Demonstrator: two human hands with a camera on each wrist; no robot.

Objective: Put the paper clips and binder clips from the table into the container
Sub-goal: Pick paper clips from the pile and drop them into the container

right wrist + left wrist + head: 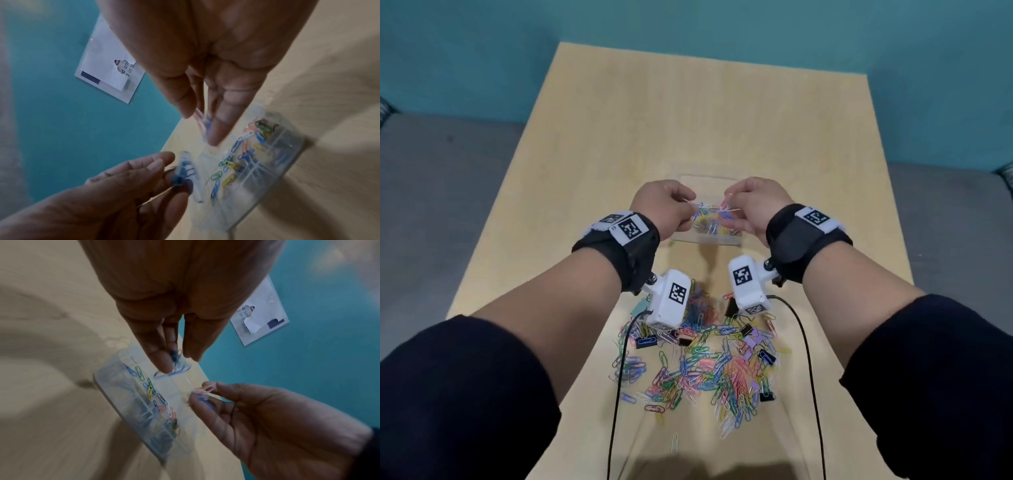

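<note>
Clear plastic, the one container (722, 240) sat mid-table (722, 113) beneath two hands, left hand (664, 209) and right hand (756, 209), each grip pinching a few paper clips (709, 214).

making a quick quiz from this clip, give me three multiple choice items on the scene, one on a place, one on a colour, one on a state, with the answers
1. Where is the loose pile of clips on the table?
A. nearer the person than the container
B. beyond the container
C. inside the container

2. What colour are the clips pinched by the left hand?
A. mostly blue
B. black
C. yellow

3. What is the state of the right hand?
A. flat on the table
B. its fingers pinch a few clips above the container
C. holding the container's wall

Answers:
1 A: the head view shows the pile below the wrists.
2 A: both wrist views show bluish clips there.
3 B: pink and blue clips sit between its fingertips.
</note>
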